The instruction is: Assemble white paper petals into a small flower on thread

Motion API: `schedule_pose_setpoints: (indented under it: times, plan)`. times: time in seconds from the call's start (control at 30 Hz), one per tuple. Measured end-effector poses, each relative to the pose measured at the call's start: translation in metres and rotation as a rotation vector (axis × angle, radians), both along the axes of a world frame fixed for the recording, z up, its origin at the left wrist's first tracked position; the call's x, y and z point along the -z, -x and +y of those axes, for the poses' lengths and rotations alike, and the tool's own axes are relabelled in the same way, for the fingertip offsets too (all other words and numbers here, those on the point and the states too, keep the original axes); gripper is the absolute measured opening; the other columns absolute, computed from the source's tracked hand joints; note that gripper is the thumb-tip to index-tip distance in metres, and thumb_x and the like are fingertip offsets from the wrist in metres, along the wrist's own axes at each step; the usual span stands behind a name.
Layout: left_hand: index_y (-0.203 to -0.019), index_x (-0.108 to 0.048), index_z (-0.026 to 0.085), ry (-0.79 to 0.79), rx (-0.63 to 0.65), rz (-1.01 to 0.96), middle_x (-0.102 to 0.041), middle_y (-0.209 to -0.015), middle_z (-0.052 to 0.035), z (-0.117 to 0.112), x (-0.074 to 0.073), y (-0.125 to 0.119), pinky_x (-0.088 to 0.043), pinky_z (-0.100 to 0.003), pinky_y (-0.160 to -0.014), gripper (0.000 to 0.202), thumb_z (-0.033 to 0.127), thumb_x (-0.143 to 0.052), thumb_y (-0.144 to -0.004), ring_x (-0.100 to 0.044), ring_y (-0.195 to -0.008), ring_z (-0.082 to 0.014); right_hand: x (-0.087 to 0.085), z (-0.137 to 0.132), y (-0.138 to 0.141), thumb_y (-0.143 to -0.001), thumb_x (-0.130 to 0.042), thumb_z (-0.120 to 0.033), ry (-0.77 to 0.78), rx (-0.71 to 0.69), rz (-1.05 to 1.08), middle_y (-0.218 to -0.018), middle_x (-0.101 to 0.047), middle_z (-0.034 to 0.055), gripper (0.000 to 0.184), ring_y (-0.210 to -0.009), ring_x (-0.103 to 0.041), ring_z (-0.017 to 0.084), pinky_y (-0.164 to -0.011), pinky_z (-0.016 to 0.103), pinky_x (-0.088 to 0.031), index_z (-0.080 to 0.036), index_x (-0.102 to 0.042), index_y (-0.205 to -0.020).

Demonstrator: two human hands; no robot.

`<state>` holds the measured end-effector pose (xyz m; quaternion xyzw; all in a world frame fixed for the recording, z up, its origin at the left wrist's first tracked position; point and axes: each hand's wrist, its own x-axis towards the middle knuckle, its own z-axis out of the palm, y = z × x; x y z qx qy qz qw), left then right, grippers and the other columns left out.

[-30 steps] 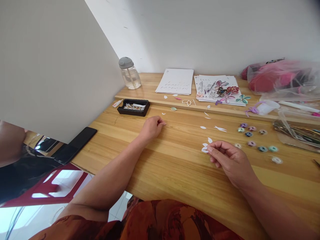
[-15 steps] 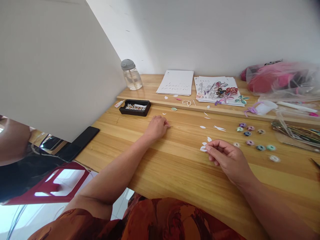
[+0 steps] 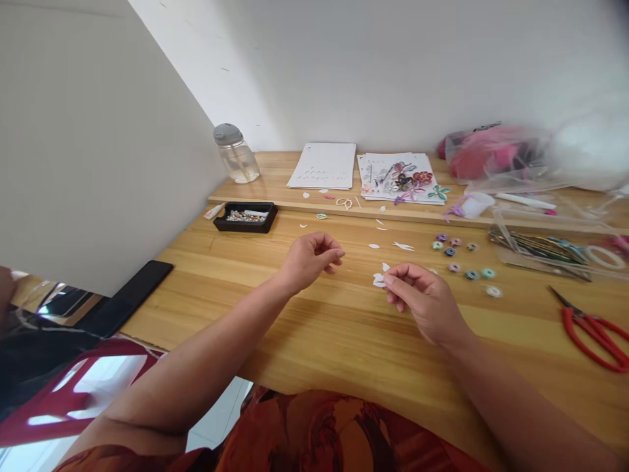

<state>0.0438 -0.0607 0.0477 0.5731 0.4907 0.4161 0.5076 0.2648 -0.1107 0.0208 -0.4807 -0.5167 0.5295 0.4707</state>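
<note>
My right hand [image 3: 425, 298] pinches a small cluster of white paper petals [image 3: 378, 279] between thumb and forefinger, just over the wooden table. The fingertips hide part of the cluster. My left hand [image 3: 312, 262] is raised a little to the left, its thumb and bent fingers together at the tips; whatever may be between them is too small to make out. Beyond both hands lie loose white cut-outs: a single petal [image 3: 374, 246] and a forked piece [image 3: 403, 246]. Small spools of thread [image 3: 455, 267] in several colours stand right of my right hand.
A black tray of beads [image 3: 246, 226] and a phone [image 3: 128, 295] lie left. On the raised ledge stand a water bottle [image 3: 236, 154], white sheets [image 3: 322, 164] and wire flowers [image 3: 410, 180]. Red-handled pliers [image 3: 590, 321] and a clear tray of tools [image 3: 545, 246] lie right.
My left hand has lifted off the tabletop and come nearer my right hand. The view has turned right, bringing the red pliers fully into sight. My right hand keeps the petals.
</note>
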Motion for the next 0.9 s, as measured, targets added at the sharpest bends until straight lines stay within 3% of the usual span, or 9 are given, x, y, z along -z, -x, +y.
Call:
schedule_pose_setpoints:
  times: [0.17,0.3,0.63,0.9]
  plan:
    - [-0.076,-0.062,0.012,0.086,0.028,-0.206,-0.062,-0.064,0.0003,-0.015,0.006,-0.042,-0.053,-0.022,-0.059,0.026,0.032,-0.077,-0.072,-0.060,-0.057,-0.0087,-0.006,-0.002,-0.002,-0.081,-0.072,-0.038,-0.046,0.041,0.078,-0.064,-0.057,-0.0006,0.022,-0.055,-0.046,0.009,-0.046,0.021,-0.034,-0.017,-0.063,-0.080]
    - [-0.080,-0.067,0.010,0.181,0.042,-0.354,-0.066,-0.069,-0.0013,-0.022,0.011,-0.060,-0.055,-0.023,-0.065,0.031,0.033,-0.082,-0.067,-0.062,-0.062,-0.0089,-0.006,-0.001,-0.003,-0.079,-0.073,-0.037,-0.056,0.085,0.099,-0.066,-0.056,-0.0015,0.023,-0.053,-0.041,0.008,-0.046,0.022,-0.031,-0.018,-0.062,-0.077]
    - [-0.089,-0.071,0.010,0.269,0.095,-0.421,-0.072,-0.079,-0.0064,-0.024,0.017,-0.058,-0.058,-0.027,-0.071,0.036,0.030,-0.086,-0.064,-0.068,-0.070,-0.0138,-0.001,0.002,-0.002,-0.076,-0.073,-0.035,-0.081,0.148,0.011,-0.076,-0.062,0.0008,0.020,-0.072,-0.052,0.013,-0.070,0.028,-0.040,-0.017,-0.065,-0.075]
    - [-0.091,-0.073,0.009,0.269,0.158,-0.387,-0.073,-0.086,-0.0090,-0.024,0.022,-0.054,-0.057,-0.026,-0.074,0.036,0.033,-0.083,-0.068,-0.069,-0.077,-0.0148,0.004,0.004,0.000,-0.076,-0.074,-0.037,-0.014,0.105,0.013,-0.075,-0.064,0.0014,0.021,-0.071,-0.052,0.014,-0.070,0.028,-0.040,-0.017,-0.067,-0.074]
